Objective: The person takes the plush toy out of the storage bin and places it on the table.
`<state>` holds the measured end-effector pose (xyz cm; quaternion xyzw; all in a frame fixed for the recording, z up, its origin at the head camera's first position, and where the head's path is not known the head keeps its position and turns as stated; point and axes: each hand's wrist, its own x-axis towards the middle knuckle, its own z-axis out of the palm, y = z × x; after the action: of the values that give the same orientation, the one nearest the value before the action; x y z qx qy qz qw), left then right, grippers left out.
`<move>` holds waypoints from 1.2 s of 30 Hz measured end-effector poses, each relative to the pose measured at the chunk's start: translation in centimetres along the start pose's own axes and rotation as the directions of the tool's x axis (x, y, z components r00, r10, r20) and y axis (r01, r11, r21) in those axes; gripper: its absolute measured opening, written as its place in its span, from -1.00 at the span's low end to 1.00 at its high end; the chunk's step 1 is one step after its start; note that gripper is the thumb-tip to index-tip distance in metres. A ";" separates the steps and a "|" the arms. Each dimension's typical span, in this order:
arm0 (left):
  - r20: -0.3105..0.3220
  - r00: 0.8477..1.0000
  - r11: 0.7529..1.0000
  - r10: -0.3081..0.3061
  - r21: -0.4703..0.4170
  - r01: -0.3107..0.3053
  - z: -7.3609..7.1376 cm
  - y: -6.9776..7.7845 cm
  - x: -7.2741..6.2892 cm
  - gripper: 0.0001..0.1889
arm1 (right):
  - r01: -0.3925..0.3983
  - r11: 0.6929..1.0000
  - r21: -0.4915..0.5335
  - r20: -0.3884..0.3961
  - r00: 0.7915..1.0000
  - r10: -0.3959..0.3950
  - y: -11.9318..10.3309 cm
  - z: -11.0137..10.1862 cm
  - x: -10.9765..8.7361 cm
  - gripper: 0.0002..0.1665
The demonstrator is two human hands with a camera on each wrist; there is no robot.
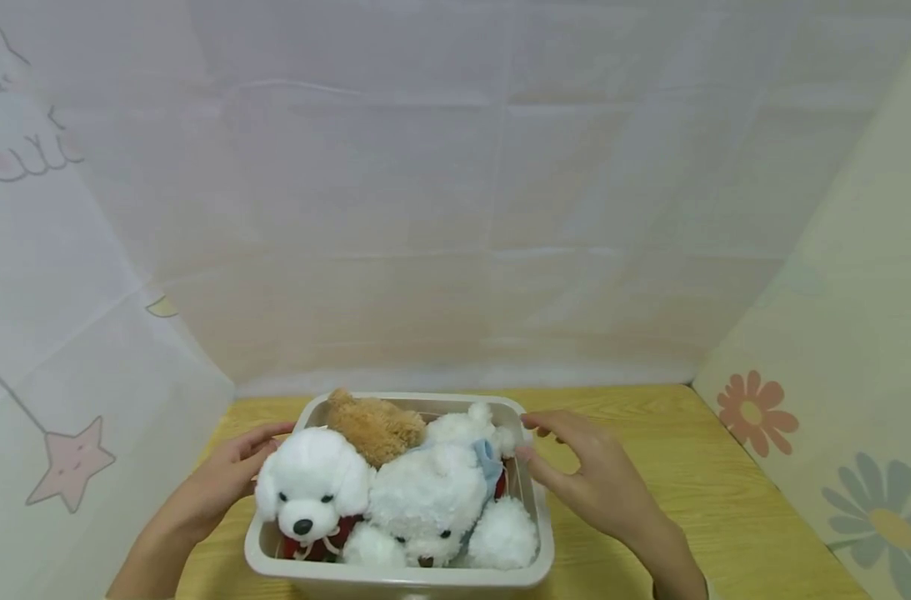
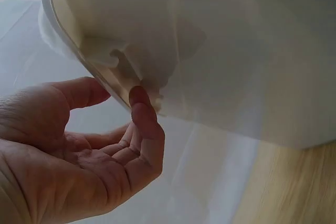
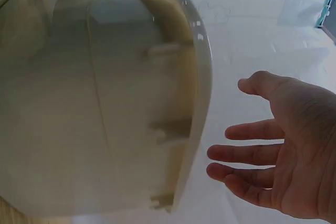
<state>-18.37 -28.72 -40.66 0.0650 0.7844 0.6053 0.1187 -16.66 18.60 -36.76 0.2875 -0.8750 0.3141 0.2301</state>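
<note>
A pale plastic bin [image 1: 410,575] full of plush toys stands at the front of the table. Inside it, a white plush dog [image 1: 312,471] in red sits front left, next to a white plush bear [image 1: 421,500]. Behind them are a brown plush toy [image 1: 376,427] and another patch of white plush [image 1: 455,427] near a light blue bow [image 1: 488,461]. My left hand [image 1: 226,475] grips the bin's left rim, thumb and curled fingers meeting at its edge in the left wrist view. At the right rim, my right hand [image 1: 601,475] spreads its fingers, apart from the bin wall [image 3: 131,103] in the right wrist view.
The wooden table [image 1: 650,433] extends to both sides of the bin. A pale cloth backdrop [image 1: 455,208] rises behind it, with printed side panels at left and right, one showing a red flower [image 1: 753,412].
</note>
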 end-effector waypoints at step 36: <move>0.100 0.991 0.975 0.085 -0.213 -0.062 -0.3 -1.1 0.2 -0.36 | -0.168 0.932 0.321 0.179 0.977 0.115 -5.7 6.9 2.2 -0.47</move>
<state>-18.58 -29.21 -41.70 0.1139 0.7057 0.6842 0.1449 -16.10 9.50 -37.88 0.2824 -0.8428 0.4502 0.0851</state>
